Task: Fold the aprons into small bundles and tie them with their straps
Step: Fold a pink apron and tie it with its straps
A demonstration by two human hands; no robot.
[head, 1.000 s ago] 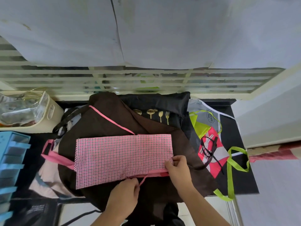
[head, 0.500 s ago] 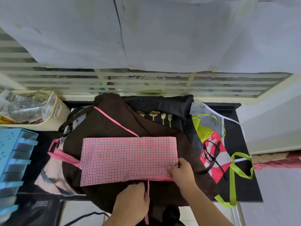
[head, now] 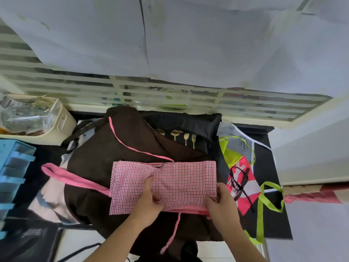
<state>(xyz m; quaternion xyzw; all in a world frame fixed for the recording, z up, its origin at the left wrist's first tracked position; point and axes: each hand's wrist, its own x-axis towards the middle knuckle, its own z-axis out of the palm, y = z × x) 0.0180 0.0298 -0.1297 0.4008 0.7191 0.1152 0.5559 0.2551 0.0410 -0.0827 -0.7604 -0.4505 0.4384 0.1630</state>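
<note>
Checked apron (head: 181,184) sits folded atop the brown apron (head: 120,148) on the table (head: 264,205) — your left hand (head: 151,203) pinches its near fold, your right hand (head: 221,201) grips the right corner (pink strap (head: 174,231) dangles off the front edge). Other aprons lie underneath.

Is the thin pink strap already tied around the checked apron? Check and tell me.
No: the thin pink strap hangs loose below the checked apron, which both hands hold at its near edge.
</note>
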